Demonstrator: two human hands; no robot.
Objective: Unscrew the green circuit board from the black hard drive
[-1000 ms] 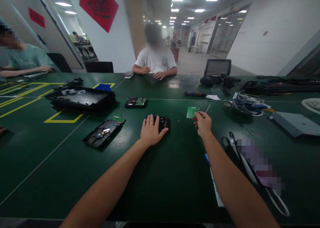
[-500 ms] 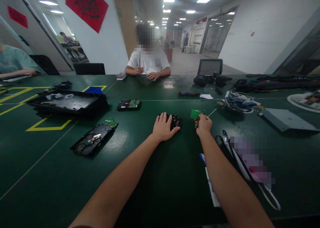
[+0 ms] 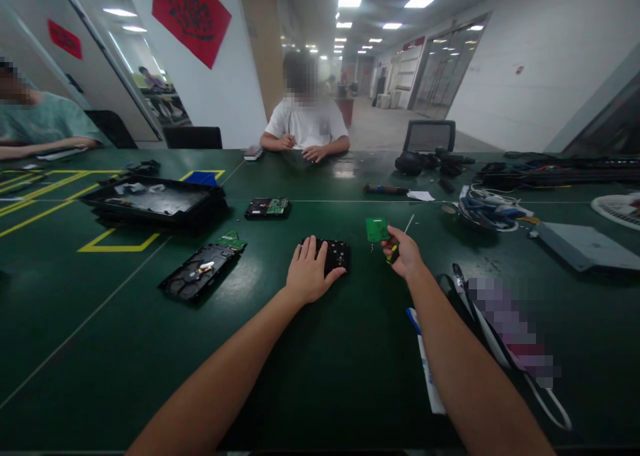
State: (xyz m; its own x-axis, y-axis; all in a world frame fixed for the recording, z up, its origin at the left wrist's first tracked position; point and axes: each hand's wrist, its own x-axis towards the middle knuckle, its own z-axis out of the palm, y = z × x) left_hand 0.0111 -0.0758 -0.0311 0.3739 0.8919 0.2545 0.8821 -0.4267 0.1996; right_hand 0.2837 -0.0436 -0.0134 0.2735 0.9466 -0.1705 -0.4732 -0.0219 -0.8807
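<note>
My left hand [image 3: 311,273] lies flat over a black hard drive [image 3: 339,256], its fingers stretched out and the thumb along the near edge. The palm and fingers hide the drive's left part. Pinched in my right hand [image 3: 404,255] is a green circuit board [image 3: 376,229], held just above the table to the right of the drive. The same hand also holds a screwdriver [image 3: 409,225], whose thin shaft points up and away while a yellow and black handle shows under the fingers. Tiny screws [image 3: 372,248] show just below the board.
An opened hard drive [image 3: 200,273] and another drive [image 3: 267,208] lie to the left, near a black tray [image 3: 155,203]. On the right are a cable bundle [image 3: 487,209], a grey metal box [image 3: 590,246] and a pouch with a strap [image 3: 515,329]. A person [image 3: 307,126] sits opposite.
My left hand and the hard drive under it have shifted left and slightly nearer. My right hand has moved the circuit board left, still gripping the screwdriver. The camera view has turned slightly left.
</note>
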